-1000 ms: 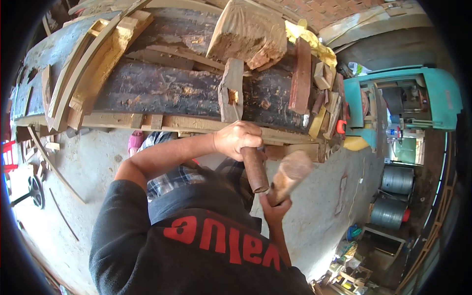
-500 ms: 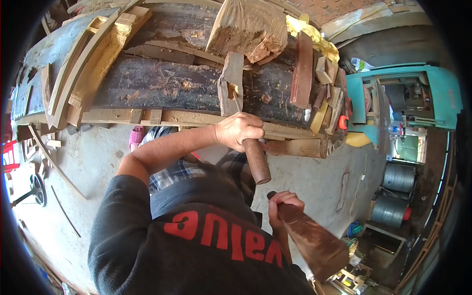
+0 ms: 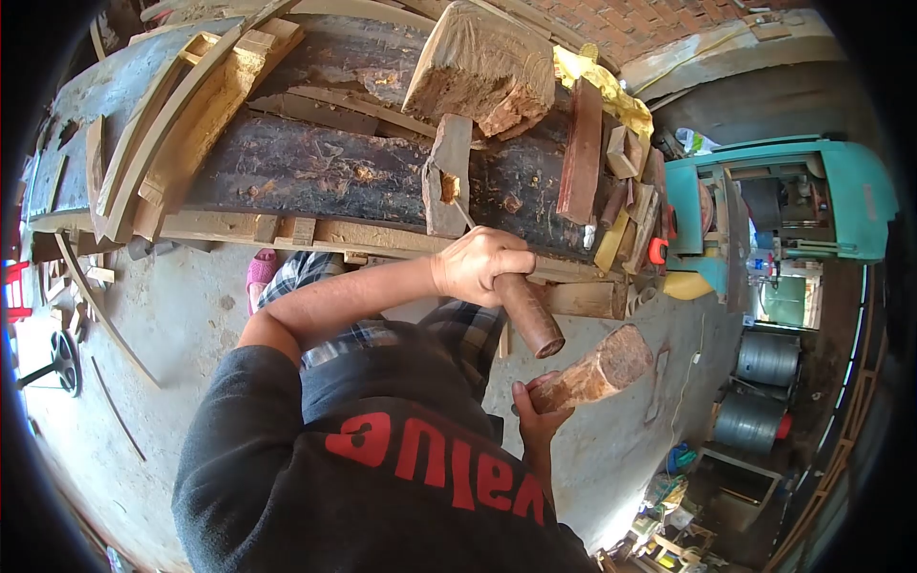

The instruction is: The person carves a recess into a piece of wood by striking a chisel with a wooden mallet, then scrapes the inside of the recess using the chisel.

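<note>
My left hand is wrapped round a chisel, whose thick brown wooden handle sticks out toward the lower right. The chisel's thin metal tip meets a notch in a small weathered wood piece. That piece lies across a dark, rough log. Below and to the right, my right hand grips a wooden mallet by its lower end. The mallet's pale, worn end face is turned up, a short distance from the chisel handle and not touching it.
Beyond the notched piece stands a big wood block. Reddish wood, offcuts and an orange tape measure lie to the right. Curved planks rest at the left. A teal machine stands far right.
The mallet has swung up and turned, its head now nearer the chisel handle. My left hand and the chisel have shifted slightly right, and the handle leans more to the right.
</note>
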`<state>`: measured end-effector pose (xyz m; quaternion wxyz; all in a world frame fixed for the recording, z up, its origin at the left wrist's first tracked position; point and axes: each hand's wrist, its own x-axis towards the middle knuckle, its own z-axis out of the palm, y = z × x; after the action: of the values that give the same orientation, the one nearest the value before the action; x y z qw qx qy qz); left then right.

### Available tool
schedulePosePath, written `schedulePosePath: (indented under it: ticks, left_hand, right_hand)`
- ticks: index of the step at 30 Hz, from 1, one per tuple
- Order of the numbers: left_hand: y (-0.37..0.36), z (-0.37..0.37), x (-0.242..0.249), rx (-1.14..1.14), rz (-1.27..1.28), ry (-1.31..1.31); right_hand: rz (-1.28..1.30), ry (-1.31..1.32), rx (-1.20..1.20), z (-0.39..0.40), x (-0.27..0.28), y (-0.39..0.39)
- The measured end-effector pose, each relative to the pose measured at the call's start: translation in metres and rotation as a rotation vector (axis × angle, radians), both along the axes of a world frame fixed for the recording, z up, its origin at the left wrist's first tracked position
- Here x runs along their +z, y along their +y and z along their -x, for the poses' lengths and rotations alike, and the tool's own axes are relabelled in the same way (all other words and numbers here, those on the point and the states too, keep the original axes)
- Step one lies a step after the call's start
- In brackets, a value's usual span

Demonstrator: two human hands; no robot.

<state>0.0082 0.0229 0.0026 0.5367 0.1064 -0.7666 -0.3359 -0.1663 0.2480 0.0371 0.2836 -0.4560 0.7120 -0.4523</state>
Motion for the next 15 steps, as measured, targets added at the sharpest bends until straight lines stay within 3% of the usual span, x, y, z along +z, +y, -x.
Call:
schedulePosePath:
  ticks: [3, 6, 8, 10, 12, 14, 15]
  left_hand:
    - [-0.005, 0.0, -0.01, 0.027, -0.001, -0.01]
    - [-0.006, 0.0, -0.008, 0.004, -0.032, -0.022]
    - [-0.009, -0.002, -0.005, 0.001, -0.056, -0.025]
    - [-0.009, -0.002, -0.002, -0.009, -0.084, -0.025]
    - [-0.012, -0.001, 0.0, 0.015, -0.124, -0.014]
    - [-0.013, 0.001, 0.001, 0.017, -0.12, -0.003]
    - [-0.015, 0.001, 0.003, 0.03, -0.134, 0.011]
  right_hand:
    - [-0.079, -0.078, -0.029, -0.001, 0.001, 0.002]
    - [0.02, 0.134, 0.103, 0.002, 0.017, 0.001]
    - [0.079, 0.189, 0.366, -0.003, 0.048, -0.009]
    - [0.499, -0.164, 0.285, -0.015, 0.032, -0.014]
    - [-0.01, 0.553, 0.569, 0.023, 0.027, -0.006]
    - [0.057, 0.353, -0.003, 0.003, -0.027, -0.004]
    - [-0.012, 0.272, 0.036, 0.005, -0.019, -0.008]
